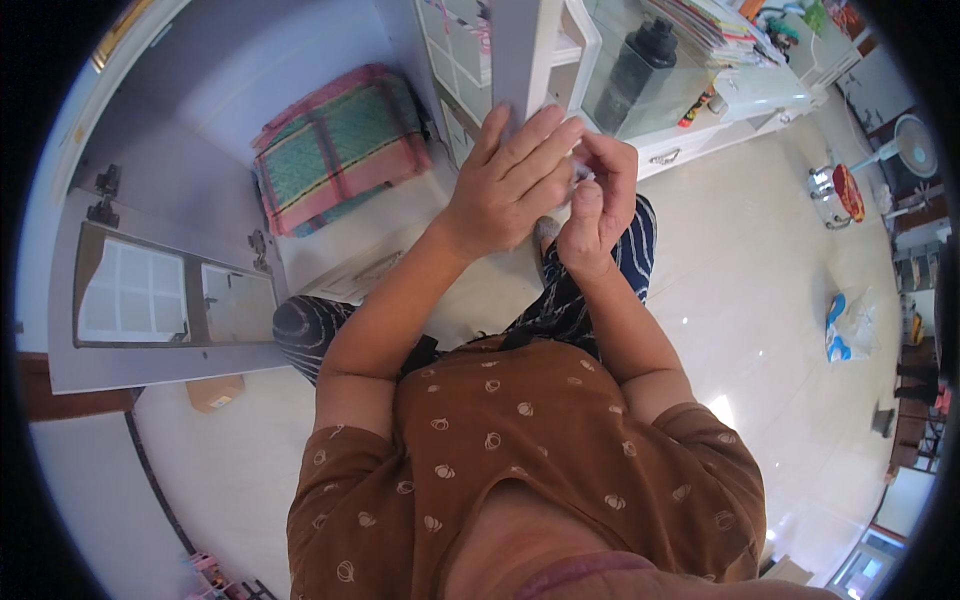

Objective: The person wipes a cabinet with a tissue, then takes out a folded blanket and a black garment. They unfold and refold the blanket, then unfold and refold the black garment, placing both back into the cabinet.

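Observation:
My left hand (514, 180) reaches up to the lower end of the narrow upright cabinet panel (517, 60). Its fingers are stretched over the panel's edge, and its palm faces away, so I cannot see what lies beneath it. Close beside it, my right hand (600, 206) has its thumb and curled fingers around a small whitish crumpled piece (582, 174), mostly hidden and blurred; its material is unclear. The fingertips of both hands nearly meet there. To the left, a folded plaid cloth (337, 150) in green and pink lies inside the open cabinet compartment.
A cabinet door (180, 300) with glass panes and metal hinges stands open at left. At upper right, a dark bottle (637, 71) stands behind glass on a white cabinet. A fan (913, 146), a metal pot (831, 199) and a plastic bag (853, 322) are farther right.

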The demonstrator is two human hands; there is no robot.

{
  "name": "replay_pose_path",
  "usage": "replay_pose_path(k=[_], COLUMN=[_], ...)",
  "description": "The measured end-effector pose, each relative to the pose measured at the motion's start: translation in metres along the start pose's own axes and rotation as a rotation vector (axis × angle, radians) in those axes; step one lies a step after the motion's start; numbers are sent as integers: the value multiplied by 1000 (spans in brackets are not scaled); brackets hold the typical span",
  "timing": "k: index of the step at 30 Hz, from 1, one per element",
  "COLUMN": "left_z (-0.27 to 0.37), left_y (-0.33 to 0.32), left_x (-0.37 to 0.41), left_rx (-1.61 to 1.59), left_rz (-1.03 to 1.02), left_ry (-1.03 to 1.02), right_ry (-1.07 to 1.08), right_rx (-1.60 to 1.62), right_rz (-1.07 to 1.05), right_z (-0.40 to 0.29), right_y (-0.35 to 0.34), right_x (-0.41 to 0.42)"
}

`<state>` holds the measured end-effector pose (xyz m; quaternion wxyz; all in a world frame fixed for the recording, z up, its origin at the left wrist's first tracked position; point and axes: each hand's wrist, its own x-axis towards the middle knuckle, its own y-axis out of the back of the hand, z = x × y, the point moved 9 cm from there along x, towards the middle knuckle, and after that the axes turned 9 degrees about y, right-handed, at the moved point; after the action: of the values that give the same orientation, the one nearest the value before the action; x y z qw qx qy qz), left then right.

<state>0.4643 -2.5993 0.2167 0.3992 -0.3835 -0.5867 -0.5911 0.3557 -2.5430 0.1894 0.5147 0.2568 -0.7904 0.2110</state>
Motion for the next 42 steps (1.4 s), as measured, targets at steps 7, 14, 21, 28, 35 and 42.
replay_pose_path(k=[7, 14, 21, 28, 35, 42], left_z=[4, 7, -9, -61, -90, -119], left_y=[-22, -34, -17, -16, -47, -96], left_x=[-64, -116, -100, -112, -175, -291], left_rx=[-257, -462, -511, -515, -542, -647], left_rz=[-92, -221, -157, -24, -62, -334], left_ry=[231, 458, 493, 637, 890, 1313], right_ry=[-312, -733, -482, -46, -402, -1006], right_rx=[199, 415, 298, -203, -273, -321], right_rz=[8, -48, -20, -128, -234, -625], right_z=[11, 22, 19, 38, 91, 172], right_y=[-6, -21, -18, -32, -31, -19], right_x=[-76, -144, -78, -85, -173, -304])
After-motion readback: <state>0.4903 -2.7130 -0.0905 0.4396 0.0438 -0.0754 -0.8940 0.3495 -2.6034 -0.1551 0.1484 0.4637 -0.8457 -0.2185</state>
